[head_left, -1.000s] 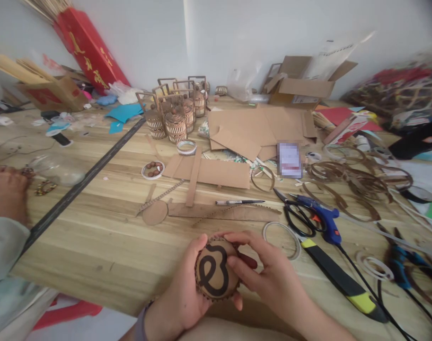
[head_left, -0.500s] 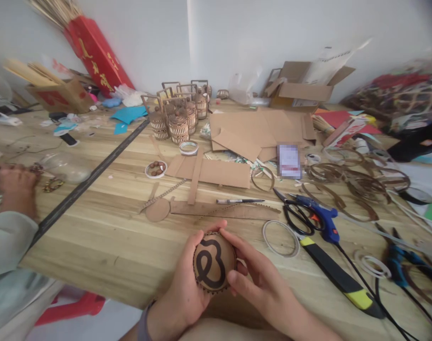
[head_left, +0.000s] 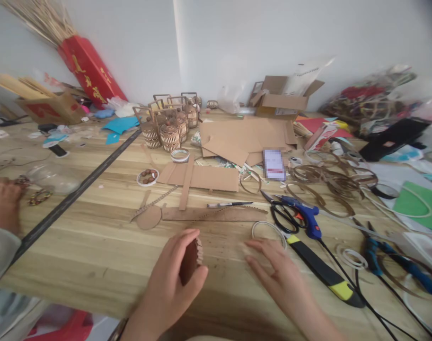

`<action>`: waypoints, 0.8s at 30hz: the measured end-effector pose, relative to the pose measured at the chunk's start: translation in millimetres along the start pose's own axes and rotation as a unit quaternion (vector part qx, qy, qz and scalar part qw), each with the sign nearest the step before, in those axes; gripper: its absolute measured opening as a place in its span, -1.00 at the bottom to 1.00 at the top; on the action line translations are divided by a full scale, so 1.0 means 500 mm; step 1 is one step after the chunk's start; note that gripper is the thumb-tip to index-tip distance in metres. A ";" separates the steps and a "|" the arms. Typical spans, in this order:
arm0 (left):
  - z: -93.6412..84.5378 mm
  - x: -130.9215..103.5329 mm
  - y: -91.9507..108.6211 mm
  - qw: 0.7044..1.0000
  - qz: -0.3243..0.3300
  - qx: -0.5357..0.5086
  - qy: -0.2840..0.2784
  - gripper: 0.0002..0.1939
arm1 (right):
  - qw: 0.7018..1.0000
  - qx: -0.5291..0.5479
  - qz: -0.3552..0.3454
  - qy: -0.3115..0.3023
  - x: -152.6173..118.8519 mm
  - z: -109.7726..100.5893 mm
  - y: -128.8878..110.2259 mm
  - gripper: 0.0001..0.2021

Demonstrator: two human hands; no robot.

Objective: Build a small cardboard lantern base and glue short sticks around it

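Observation:
My left hand (head_left: 166, 279) is wrapped round a small round brown piece (head_left: 192, 260) with a ridged edge, now turned on its side so that its flat face is largely hidden. My right hand (head_left: 276, 270) is apart from it, fingers spread, with nothing visible in it, near a white ring of tape (head_left: 268, 232). Beyond the hands lie a long brown strip (head_left: 216, 214), a pen (head_left: 230, 204) and a cardboard disc (head_left: 149, 216).
Black scissors (head_left: 285, 218), a blue glue gun (head_left: 310, 218) and a black-yellow cutter (head_left: 325, 270) lie at right. Small woven baskets (head_left: 170, 135) and cardboard (head_left: 251, 135) stand or lie farther back. Another person's hand (head_left: 3, 203) rests at far left.
My right hand has let go of the round piece and moved right. My left hand has turned the piece on its side and moved left. The view has shifted slightly right.

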State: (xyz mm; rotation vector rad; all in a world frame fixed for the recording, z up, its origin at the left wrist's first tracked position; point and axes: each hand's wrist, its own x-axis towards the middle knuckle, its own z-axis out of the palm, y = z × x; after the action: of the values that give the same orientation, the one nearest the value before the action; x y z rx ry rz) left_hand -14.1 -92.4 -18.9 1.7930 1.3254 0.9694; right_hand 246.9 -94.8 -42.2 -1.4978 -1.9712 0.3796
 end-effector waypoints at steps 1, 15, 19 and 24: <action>-0.001 -0.003 -0.006 0.998 0.043 0.055 0.002 -0.51 | 0.999 -0.046 -0.009 0.014 -0.006 -0.008 0.023 -0.78; -0.054 0.016 -0.067 0.928 0.129 0.338 0.093 -0.44 | 0.959 -0.270 -0.088 -0.011 -0.039 -0.024 0.149 -0.86; -0.066 0.045 -0.073 0.920 0.133 0.357 0.088 -0.45 | 0.952 -0.280 -0.122 -0.008 -0.039 -0.034 0.162 -0.86; -0.063 0.122 -0.080 0.905 0.155 0.391 0.059 -0.46 | 0.947 -0.277 -0.162 0.003 -0.032 -0.034 0.141 -0.89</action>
State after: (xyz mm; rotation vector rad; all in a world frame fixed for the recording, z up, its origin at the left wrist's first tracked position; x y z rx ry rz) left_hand -47.2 -21.0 -28.5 2.6481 1.6886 0.7543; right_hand 313.8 -90.1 -74.4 -1.4365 -2.3898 -0.3492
